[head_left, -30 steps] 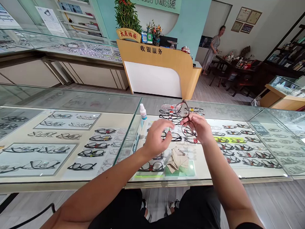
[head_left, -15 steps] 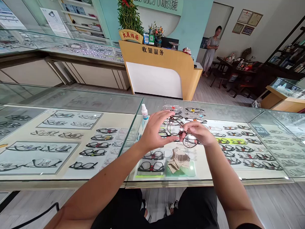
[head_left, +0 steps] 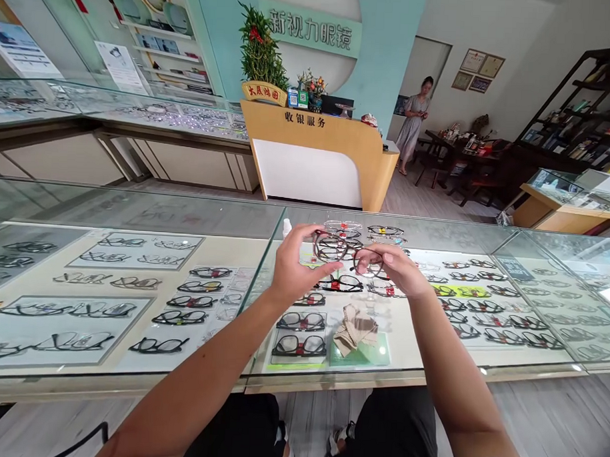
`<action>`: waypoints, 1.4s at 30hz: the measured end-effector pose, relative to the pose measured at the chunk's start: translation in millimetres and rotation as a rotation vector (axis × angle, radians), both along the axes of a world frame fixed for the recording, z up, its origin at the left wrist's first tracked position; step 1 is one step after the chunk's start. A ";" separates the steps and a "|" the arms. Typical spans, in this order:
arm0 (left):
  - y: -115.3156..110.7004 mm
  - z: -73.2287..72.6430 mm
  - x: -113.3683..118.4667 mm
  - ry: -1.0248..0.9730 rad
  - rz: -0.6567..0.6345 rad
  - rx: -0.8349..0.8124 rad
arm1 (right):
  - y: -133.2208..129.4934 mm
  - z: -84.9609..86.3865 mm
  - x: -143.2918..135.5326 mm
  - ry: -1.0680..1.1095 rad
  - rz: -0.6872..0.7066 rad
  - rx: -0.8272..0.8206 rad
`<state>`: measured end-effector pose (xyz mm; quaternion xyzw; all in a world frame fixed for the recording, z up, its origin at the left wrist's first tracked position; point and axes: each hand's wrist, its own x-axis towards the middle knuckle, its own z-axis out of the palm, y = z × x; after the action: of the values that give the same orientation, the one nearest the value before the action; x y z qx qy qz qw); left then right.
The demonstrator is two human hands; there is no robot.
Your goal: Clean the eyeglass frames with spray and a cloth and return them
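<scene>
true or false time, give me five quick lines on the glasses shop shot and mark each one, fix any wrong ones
1. The right hand holds glasses above the glass counter. True.
2. The white bottle stands nearer the right hand than the left. False: the white bottle is just beyond the left hand, partly hidden by it.
3. A crumpled beige cloth lies partly over a green rectangle. True.
4. The person in the background is seated. False: that person is standing.
5. A tall green plant rises at the picture-left end of the wooden desk. True.
</scene>
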<state>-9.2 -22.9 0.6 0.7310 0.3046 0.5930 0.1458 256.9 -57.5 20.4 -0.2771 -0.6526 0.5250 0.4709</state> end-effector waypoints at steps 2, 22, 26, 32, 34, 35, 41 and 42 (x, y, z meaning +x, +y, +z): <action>5.0 -3.9 -0.9 -0.052 0.018 -0.053 | 0.9 0.1 -2.7 0.002 -0.088 0.054; 18.0 93.4 17.9 -0.196 0.025 0.109 | -11.8 90.6 -39.7 -0.062 -0.651 0.566; 20.1 131.0 17.8 -0.218 0.051 0.214 | -11.8 123.2 -43.3 -0.134 -0.739 0.728; 13.2 135.6 7.7 -0.191 0.063 0.176 | -15.6 127.4 -42.1 -0.202 -0.786 0.761; 12.5 133.7 3.1 -0.137 0.064 0.145 | -16.6 125.8 -38.5 -0.237 -0.802 0.769; 12.4 133.3 1.0 -0.114 0.061 0.136 | -17.0 125.5 -36.5 -0.257 -0.814 0.768; 10.6 135.6 -2.9 -0.092 0.085 0.163 | -19.1 128.0 -29.6 -0.394 -0.850 0.713; 10.2 135.8 -1.8 -0.101 0.100 0.172 | -19.2 128.2 -29.3 -0.416 -0.841 0.696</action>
<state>-11.0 -12.6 136.4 0.6938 0.2809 0.6596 0.0680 227.6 -76.7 148.6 -0.4388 -0.6994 -0.0177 0.5639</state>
